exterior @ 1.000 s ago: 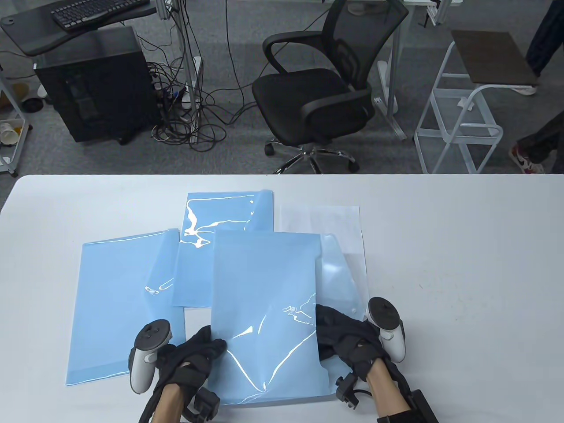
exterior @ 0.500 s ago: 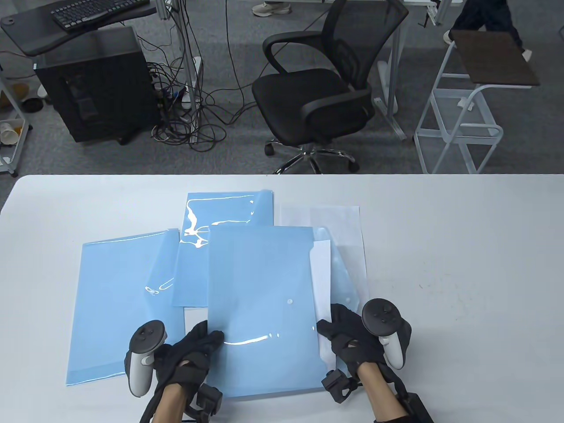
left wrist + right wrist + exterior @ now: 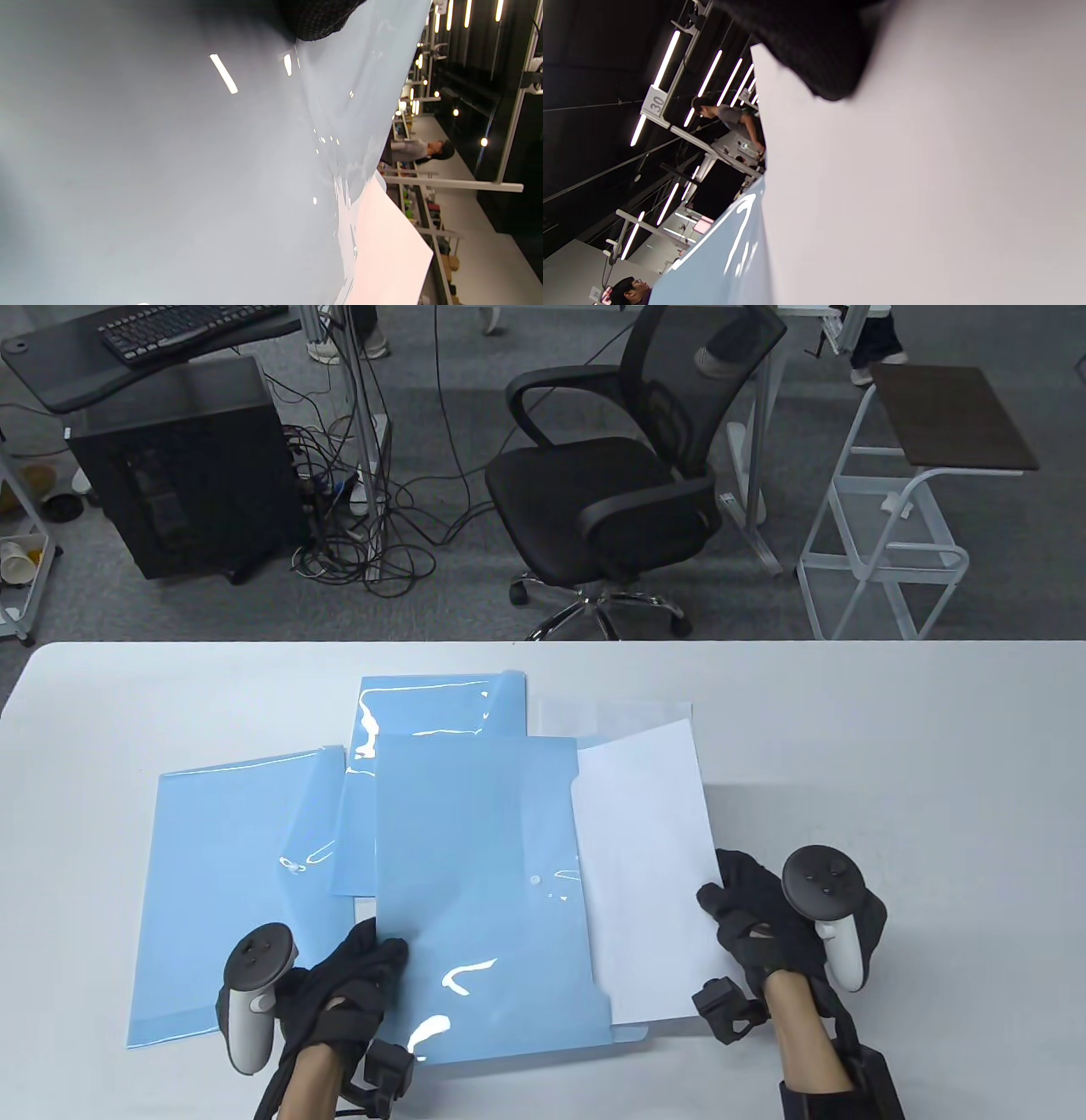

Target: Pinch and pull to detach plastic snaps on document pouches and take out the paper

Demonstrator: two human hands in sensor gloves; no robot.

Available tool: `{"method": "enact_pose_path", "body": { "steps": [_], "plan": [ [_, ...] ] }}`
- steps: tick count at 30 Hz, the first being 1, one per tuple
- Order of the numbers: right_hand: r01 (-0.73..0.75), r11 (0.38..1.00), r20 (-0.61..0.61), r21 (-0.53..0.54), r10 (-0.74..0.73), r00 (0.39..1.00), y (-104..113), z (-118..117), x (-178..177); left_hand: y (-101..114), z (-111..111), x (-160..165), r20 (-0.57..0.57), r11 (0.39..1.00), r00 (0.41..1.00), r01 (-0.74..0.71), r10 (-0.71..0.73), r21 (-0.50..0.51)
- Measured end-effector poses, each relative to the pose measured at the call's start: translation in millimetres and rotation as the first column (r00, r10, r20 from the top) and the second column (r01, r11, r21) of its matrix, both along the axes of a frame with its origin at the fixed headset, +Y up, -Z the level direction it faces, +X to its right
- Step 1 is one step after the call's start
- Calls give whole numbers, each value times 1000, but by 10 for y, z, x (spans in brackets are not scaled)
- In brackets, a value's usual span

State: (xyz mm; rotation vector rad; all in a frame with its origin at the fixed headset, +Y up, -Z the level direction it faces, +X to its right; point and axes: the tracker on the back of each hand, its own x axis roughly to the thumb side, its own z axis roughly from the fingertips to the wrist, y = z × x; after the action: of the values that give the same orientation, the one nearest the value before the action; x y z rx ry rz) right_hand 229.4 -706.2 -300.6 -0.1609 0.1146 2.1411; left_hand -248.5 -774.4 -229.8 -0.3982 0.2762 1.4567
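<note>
The front blue pouch point(image 3: 475, 891) lies in the middle of the table, its white snap point(image 3: 535, 880) undone. My left hand point(image 3: 382, 954) grips the pouch's near left edge. A white sheet of paper point(image 3: 645, 865) sticks more than halfway out of the pouch's right side. My right hand point(image 3: 713, 895) pinches the sheet's right edge. The left wrist view is filled by the pouch point(image 3: 212, 169), with a gloved fingertip point(image 3: 318, 19) on it and the paper point(image 3: 386, 254) beyond. In the right wrist view a gloved finger point(image 3: 814, 55) lies on the paper point(image 3: 925, 190) beside the pouch point(image 3: 721, 262).
Two more blue pouches lie on the table, one at the left point(image 3: 229, 891) and one behind point(image 3: 433, 712). Another white sheet point(image 3: 611, 717) rests at the back, partly under the paper that I hold. An office chair point(image 3: 611, 475) stands beyond the table's far edge.
My right hand has pulled the paper out to the right, from a thin strip to most of its width. My left hand has drawn the pouch slightly left.
</note>
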Motion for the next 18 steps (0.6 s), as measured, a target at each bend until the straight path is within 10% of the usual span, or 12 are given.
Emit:
{"method": "enact_pose_path", "body": {
  "steps": [18],
  "plan": [
    [120,978,302,171,-168,938,384,-108,1243,-41,26,-93,21,993,1000,-3,5,-117]
  ]
}}
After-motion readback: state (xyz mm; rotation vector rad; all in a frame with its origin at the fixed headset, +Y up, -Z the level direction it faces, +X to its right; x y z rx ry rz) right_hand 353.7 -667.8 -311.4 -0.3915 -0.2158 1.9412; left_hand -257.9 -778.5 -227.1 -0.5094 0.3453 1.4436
